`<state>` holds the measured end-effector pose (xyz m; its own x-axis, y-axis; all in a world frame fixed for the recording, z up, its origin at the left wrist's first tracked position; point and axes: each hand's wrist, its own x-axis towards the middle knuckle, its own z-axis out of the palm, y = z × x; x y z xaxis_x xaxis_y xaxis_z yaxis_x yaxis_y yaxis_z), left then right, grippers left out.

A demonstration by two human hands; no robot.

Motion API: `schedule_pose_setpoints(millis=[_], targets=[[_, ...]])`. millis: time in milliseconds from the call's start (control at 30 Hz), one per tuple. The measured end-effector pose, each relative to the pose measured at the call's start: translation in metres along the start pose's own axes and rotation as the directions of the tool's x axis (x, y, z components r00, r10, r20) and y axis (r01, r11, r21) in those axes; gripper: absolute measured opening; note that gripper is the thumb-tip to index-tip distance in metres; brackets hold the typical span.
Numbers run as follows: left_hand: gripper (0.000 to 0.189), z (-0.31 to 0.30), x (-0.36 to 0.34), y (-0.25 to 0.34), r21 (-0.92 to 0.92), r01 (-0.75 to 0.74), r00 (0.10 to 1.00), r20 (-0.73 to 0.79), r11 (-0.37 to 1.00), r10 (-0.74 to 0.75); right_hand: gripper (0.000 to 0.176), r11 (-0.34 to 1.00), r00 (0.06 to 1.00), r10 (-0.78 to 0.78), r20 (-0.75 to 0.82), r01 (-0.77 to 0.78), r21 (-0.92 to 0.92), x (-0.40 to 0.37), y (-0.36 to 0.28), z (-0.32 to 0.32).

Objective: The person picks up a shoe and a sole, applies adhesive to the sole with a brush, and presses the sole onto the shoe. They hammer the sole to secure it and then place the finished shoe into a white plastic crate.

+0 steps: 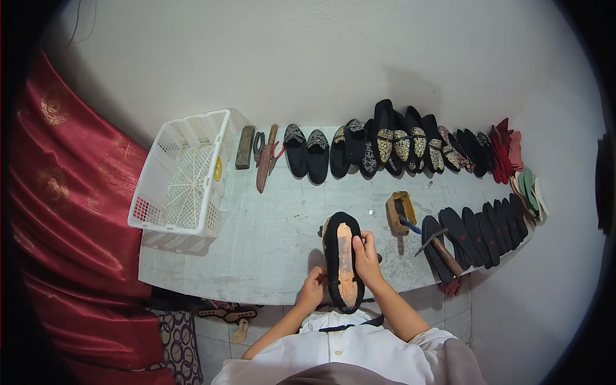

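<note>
Shirt: white, buttoned, soft cloth, just below the shoe.
Shoe: black slipper turned sole-up at the near edge of the worktop, between both hands; a long oval, dark fabric rim around a pale tan, board-like, matte sole.
Left hand: at the shoe's heel end, fingers curled, grip clenched on the rim.
Right hand: against the shoe's right side, fingers bent over the tan sole, grip grasping the shoe.
Worktop: pale, scuffed, mottled slab under the shoe.
Basket: white plastic lattice, boxy, well left of the shoe.
Pincers: dull metal with reddish handles, behind and left of the shoe, beside a dark oblong block.
Slippers: black, with glinting embroidered toes, in a row well behind the shoe along the wall.
Wooden block: brown, chunky, just right of the shoe.
Hammer: wooden handle, dark head, right of the shoe, lying on the soles.
Soles: flat, black, overlapping like tiles, further right of the shoe.
Red cloth: shiny, folded, far left of the shoe.
Risk, shoe: it seemed held only at rim and side, so a loosened grip would likely let it twist or drop off the near edge.
Risk, hammer: its handle lay close to the worktop's edge, so a swinging right elbow could probably knock it to the floor.
</note>
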<state>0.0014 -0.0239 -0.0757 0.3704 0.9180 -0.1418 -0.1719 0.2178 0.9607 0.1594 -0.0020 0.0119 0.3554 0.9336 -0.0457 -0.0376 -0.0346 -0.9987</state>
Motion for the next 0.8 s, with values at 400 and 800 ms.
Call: schedule_pose_setpoints(millis=[400,800], targets=[[0.022,0.015,-0.005,0.019,-0.154,0.047,0.991,-0.115,0.987,-0.065,0.046,0.976,0.995,0.096,0.007,-0.093,-0.196,0.029,-0.019,0.013],[0.009,0.018,0.005,0.016,-0.307,0.053,0.968,-0.219,0.95,-0.125,0.045,0.929,0.927,0.363,0.094,-0.368,0.04,0.043,-0.026,0.017]])
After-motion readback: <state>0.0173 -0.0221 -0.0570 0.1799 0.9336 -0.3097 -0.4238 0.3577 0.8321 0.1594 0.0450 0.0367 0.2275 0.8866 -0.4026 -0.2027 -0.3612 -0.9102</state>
